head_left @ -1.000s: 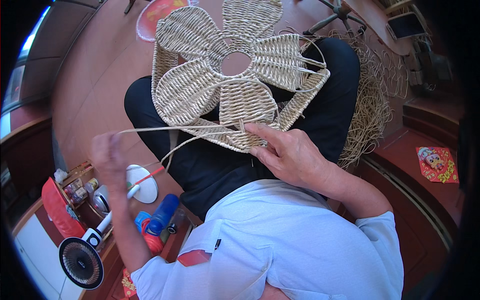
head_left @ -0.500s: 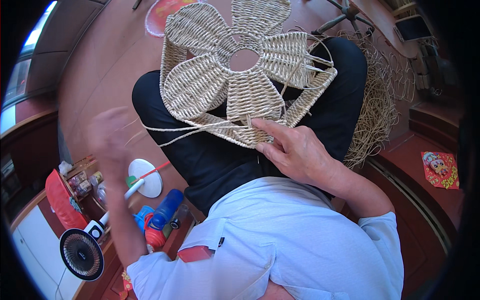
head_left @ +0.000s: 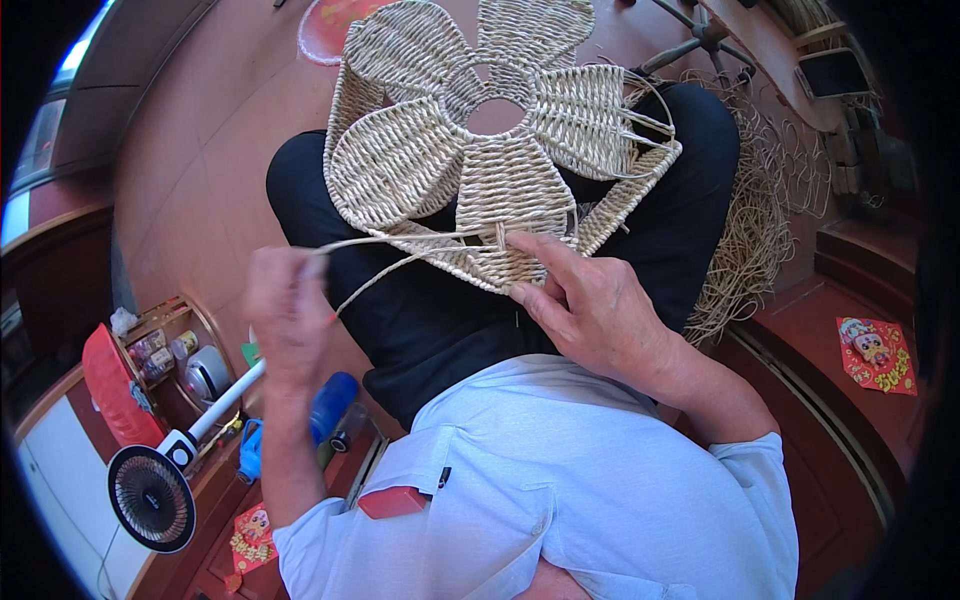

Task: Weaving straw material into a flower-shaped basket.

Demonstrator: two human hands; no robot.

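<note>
Blur covers the left hand (head_left: 288, 305), at the lower left of the woven flower piece (head_left: 512, 165), so from my distant seat I see bent fingers which the upper cord (head_left: 362, 240) reaches, but I cannot tell whether they grip it. The piece itself lies over the dark trousers (head_left: 430, 330) of the person. The right hand (head_left: 590, 300) pinches its near edge between thumb and forefinger, just beside the place where the cords enter. To do this step well, I would judge, one should draw the upper cord evenly, not let the lower cord (head_left: 375, 279) cross it, and press the weave flat with the pinch. Around the piece I find a fan (head_left: 150, 498) far to its lower left, then a blue bottle (head_left: 333, 400) nearer on the same side; a loose loop (head_left: 664, 103) stands out at its right petal, and a heap of cord (head_left: 745, 260) lies beyond its right side. None of these seems to block the hands; only the loop, I think, could become tangled.
</note>
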